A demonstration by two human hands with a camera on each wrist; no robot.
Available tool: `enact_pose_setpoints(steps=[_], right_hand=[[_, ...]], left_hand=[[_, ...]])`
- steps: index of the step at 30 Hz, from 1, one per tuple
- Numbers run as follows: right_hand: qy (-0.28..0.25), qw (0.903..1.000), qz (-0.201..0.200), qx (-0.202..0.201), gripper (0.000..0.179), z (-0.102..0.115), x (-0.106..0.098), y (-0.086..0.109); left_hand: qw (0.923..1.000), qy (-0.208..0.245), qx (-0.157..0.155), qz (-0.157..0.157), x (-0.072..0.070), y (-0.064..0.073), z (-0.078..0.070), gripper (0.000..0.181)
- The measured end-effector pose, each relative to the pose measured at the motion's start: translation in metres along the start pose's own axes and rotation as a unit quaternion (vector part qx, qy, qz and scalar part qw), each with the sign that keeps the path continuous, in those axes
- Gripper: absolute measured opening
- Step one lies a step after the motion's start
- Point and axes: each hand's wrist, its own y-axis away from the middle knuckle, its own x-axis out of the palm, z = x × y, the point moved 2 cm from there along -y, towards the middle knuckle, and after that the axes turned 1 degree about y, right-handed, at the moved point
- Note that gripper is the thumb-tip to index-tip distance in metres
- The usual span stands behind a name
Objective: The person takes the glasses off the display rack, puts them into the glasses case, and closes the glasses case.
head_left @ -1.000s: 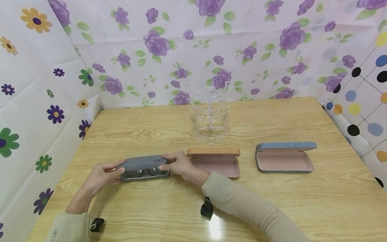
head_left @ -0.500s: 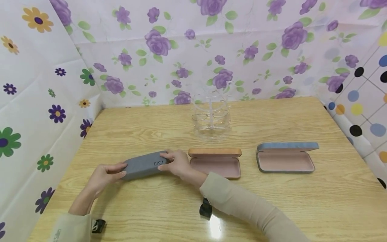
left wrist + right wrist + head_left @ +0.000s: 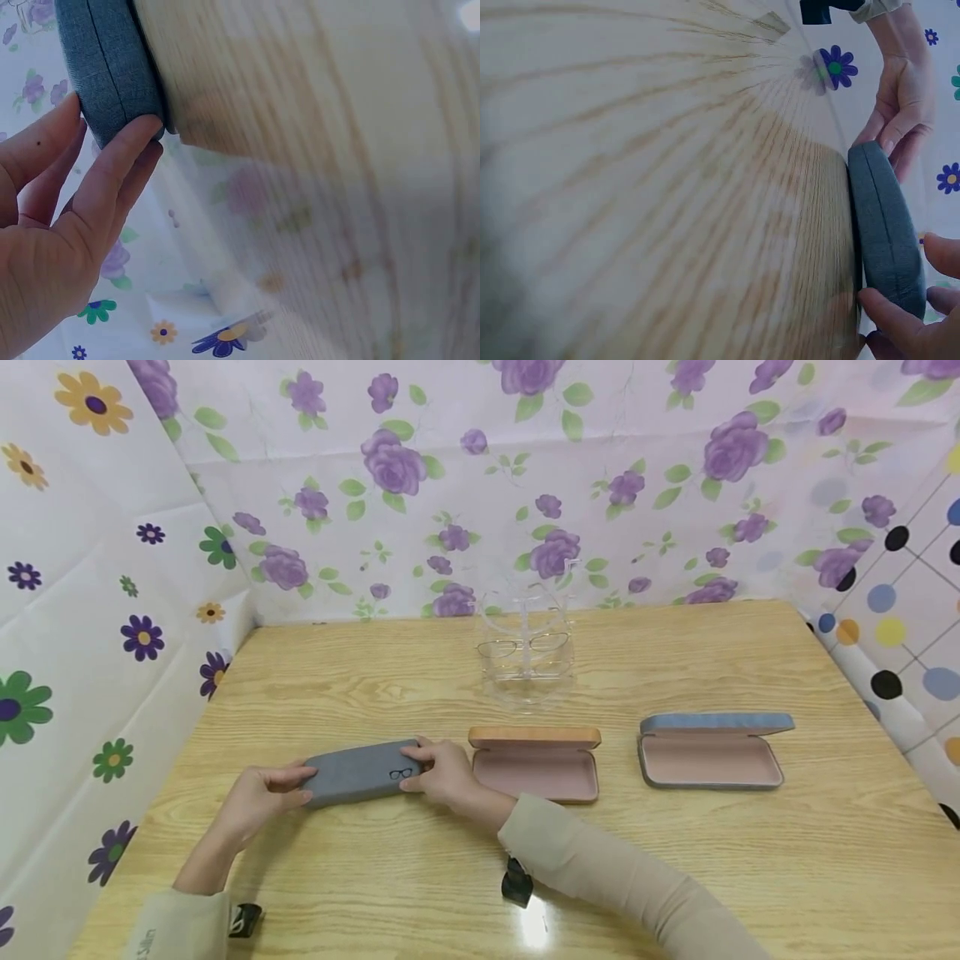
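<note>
A grey-blue eyeglass case, with a small glasses drawing on its lid, lies closed on the table at the left in the head view. My left hand pinches its left end, and my right hand holds the right end between thumb and fingers. In the left wrist view the seam of the case shows as a thin line, with the left hand at its end. Both hands appear on the case in the right wrist view. Whatever lies inside the case is hidden.
An orange eyeglass case stands open just right of my right hand. Farther right is another open case with a blue lid. Behind them stands a clear display rack holding wire-framed glasses. Patterned cloth borders the table.
The lid of the grey-blue case has come down over the glasses seen inside it, and the case is now closed. Its right end has since turned slightly toward me. Both hands remain on it.
</note>
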Motion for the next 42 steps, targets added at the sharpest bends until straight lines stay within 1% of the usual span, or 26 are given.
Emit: enact_pose_setpoints(steps=[6,9,13,16,19,21,25,28,30,35,42], right_hand=[[0.018,0.9998,0.010,-0.002,0.053,0.003,-0.003,0.005],[0.033,0.9988,0.029,-0.022,0.054,0.007,-0.005,0.009],[0.050,0.9959,0.048,-0.058,0.052,0.016,-0.008,0.018],[0.048,0.9945,0.050,-0.079,0.049,0.021,-0.010,0.023],[0.036,0.9940,0.048,-0.092,0.047,0.026,-0.015,0.027],[0.032,0.9933,0.044,-0.102,0.044,0.029,-0.019,0.030],[0.018,0.9932,0.036,-0.109,0.038,0.034,-0.029,0.035],[0.007,0.9942,0.029,-0.103,0.033,0.036,-0.037,0.037],[0.003,0.9945,0.024,-0.102,0.029,0.037,-0.041,0.038],[0.015,0.9941,0.022,-0.105,0.022,0.039,-0.052,0.040],[0.031,0.9924,0.019,-0.117,0.012,0.041,-0.069,0.044]], left_hand=[[0.9997,-0.020,0.011,-0.004,0.001,0.001,-0.005,0.039],[0.9996,-0.026,0.011,0.003,0.000,0.003,-0.008,0.043],[0.9991,-0.040,-0.002,0.010,-0.004,0.009,-0.014,0.055],[0.9984,-0.057,-0.003,0.000,-0.007,0.012,-0.020,0.058],[0.9970,-0.075,0.006,-0.021,-0.008,0.014,-0.027,0.056],[0.9962,-0.077,0.013,-0.037,-0.007,0.015,-0.032,0.054],[0.9940,-0.058,0.050,-0.077,0.001,0.015,-0.042,0.043],[0.9907,-0.035,0.079,-0.104,0.009,0.013,-0.049,0.033],[0.9890,-0.021,0.089,-0.116,0.013,0.012,-0.053,0.029],[0.9859,0.022,0.113,-0.122,0.022,0.009,-0.063,0.023],[0.9799,0.054,0.153,-0.117,0.032,0.008,-0.077,0.016]])
